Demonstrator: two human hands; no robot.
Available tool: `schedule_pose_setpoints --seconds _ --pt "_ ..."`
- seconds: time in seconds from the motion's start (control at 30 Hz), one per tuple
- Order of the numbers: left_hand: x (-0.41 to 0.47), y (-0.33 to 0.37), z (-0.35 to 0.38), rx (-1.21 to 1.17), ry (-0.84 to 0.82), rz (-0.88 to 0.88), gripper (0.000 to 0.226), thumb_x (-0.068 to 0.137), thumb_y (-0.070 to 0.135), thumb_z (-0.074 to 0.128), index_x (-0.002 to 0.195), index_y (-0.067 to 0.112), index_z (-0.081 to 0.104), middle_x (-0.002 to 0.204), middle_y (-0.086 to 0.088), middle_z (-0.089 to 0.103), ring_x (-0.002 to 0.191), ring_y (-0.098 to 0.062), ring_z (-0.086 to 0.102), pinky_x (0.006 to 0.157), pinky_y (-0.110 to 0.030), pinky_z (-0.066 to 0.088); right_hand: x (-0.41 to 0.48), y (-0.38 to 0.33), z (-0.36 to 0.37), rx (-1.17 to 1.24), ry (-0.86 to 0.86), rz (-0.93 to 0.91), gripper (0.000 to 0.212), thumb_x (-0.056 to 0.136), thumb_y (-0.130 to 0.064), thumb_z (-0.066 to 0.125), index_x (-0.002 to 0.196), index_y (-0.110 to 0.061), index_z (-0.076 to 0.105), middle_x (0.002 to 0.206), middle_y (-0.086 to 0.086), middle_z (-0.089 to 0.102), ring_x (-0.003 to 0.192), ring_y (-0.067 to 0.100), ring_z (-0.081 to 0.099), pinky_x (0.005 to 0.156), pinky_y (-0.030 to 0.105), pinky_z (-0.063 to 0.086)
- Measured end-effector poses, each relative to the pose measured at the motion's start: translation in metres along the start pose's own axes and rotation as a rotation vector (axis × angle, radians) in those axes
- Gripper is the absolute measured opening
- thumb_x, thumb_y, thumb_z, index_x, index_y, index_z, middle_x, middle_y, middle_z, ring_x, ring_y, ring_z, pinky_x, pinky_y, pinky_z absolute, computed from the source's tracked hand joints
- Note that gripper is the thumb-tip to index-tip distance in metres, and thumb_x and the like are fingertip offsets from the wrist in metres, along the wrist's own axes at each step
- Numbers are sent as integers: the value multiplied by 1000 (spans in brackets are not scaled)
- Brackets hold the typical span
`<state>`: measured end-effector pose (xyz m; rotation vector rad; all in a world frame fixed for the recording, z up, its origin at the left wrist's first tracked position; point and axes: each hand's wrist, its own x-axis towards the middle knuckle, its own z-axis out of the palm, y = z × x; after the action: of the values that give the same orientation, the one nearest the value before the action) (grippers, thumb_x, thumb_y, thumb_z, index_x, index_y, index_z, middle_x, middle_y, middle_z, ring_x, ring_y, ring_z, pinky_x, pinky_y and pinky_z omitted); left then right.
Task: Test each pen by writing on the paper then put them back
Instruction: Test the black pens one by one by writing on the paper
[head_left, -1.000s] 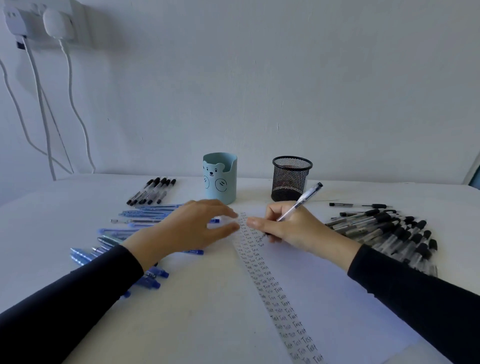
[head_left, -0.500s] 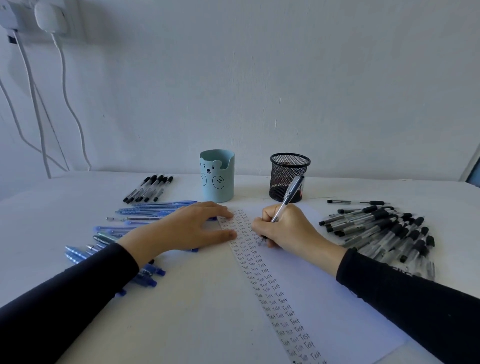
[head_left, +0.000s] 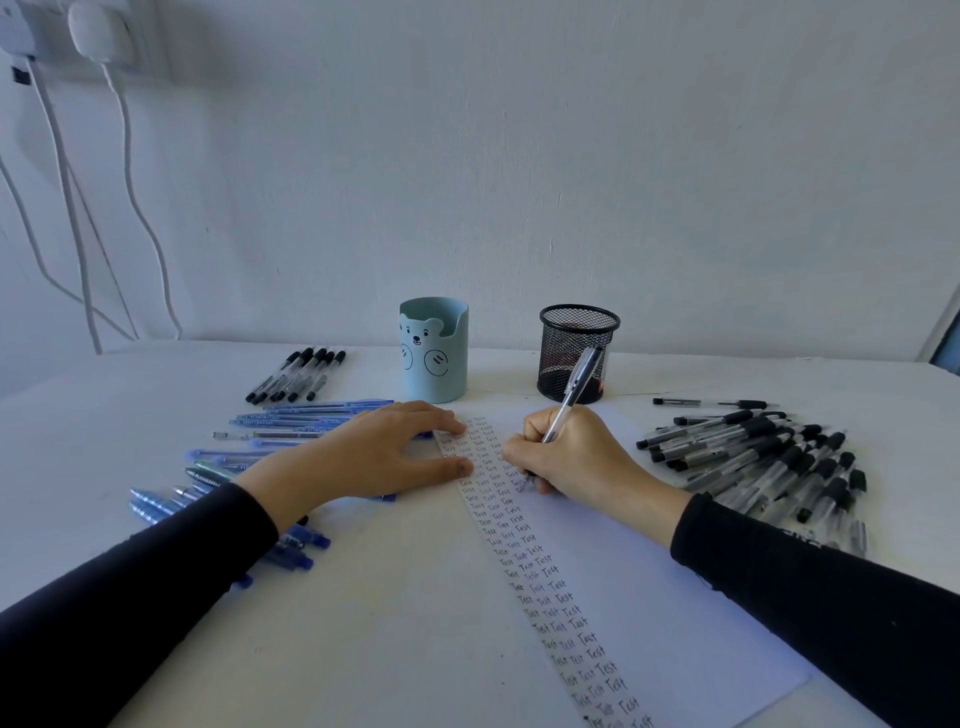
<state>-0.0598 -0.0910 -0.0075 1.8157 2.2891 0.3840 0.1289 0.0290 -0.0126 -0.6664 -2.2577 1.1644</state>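
Observation:
My right hand (head_left: 576, 457) grips a clear-barrelled pen (head_left: 576, 387) with its tip down on the white paper (head_left: 639, 613), beside columns of handwritten "Test" words (head_left: 524, 551). My left hand (head_left: 379, 452) lies flat with straight fingers, pressing the paper's left edge. A heap of black-capped pens (head_left: 769, 462) lies right of the paper. Blue pens (head_left: 291, 421) are spread on the left, partly under my left arm.
A light blue bear pen cup (head_left: 434, 348) and a black mesh cup (head_left: 578, 353) stand behind the paper near the wall. A small row of black pens (head_left: 298, 374) lies at the back left. One black pen (head_left: 706, 402) lies alone at the back right. White cables (head_left: 130, 182) hang on the left wall.
My right hand has tipped the pen more upright and brought its tip down onto the paper. My left hand has settled flat on the paper's left edge.

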Motion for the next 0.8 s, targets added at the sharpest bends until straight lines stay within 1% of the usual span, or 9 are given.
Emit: schedule_pose_setpoints --seconds 0.07,0.17,0.23,0.3,0.37,0.43,0.53,0.63,0.8 --pt "0 0 0 -4 4 2 78 67 83 41 134 45 48 145 22 40 130 -2 39 111 -28 32 0 0 0 9 7 -7 33 84 -12 69 58 2 54 53 8 56 39 6 52 44 16 41" --pt "0 -1 1 -8 3 -1 79 65 85 40 134 46 47 144 23 40 130 -2 40 111 -29 32 0 2 0 15 19 -7 35 84 -10 69 63 12 52 48 -2 54 39 4 50 44 15 41" --pt "0 0 1 -3 4 3 78 66 84 40 134 46 47 145 23 40 130 -2 40 112 -30 32 0 1 0 20 18 -9 34 84 -9 69 62 9 52 49 -1 55 39 3 50 43 14 41" --pt "0 -1 1 1 6 4 74 70 81 43 135 45 47 145 22 40 130 -2 40 112 -29 31 0 1 0 22 11 -12 32 84 -8 69 60 5 52 55 7 55 40 3 50 44 14 41" --pt "0 -2 1 1 7 6 73 70 81 43 134 45 47 145 23 40 130 -2 39 111 -28 31 1 2 0 18 28 -8 33 83 -8 68 60 8 50 60 15 54 42 6 50 45 15 42" --pt "0 -2 1 -1 9 6 75 69 82 42 134 46 48 144 23 40 131 -2 39 111 -27 30 2 2 0 2 43 -1 34 82 -8 68 62 11 48 62 18 53 44 7 49 45 16 42" --pt "1 -2 2 -4 23 9 68 74 77 47 134 44 49 145 22 41 131 -1 38 112 -27 30 0 0 0 7 23 0 31 82 -5 66 58 2 48 62 18 54 39 2 47 43 12 39" --pt "0 -1 2 1 24 15 64 78 73 50 134 43 48 145 21 41 132 -2 38 112 -27 31 0 -1 -1 12 17 -7 33 82 -4 66 55 -4 47 63 19 56 39 1 49 43 12 40" --pt "0 1 1 4 19 12 69 75 75 47 135 43 48 146 20 40 132 -3 38 112 -28 30 0 0 -1 17 48 -19 38 83 -3 65 51 -8 44 59 13 54 38 1 49 43 12 40"
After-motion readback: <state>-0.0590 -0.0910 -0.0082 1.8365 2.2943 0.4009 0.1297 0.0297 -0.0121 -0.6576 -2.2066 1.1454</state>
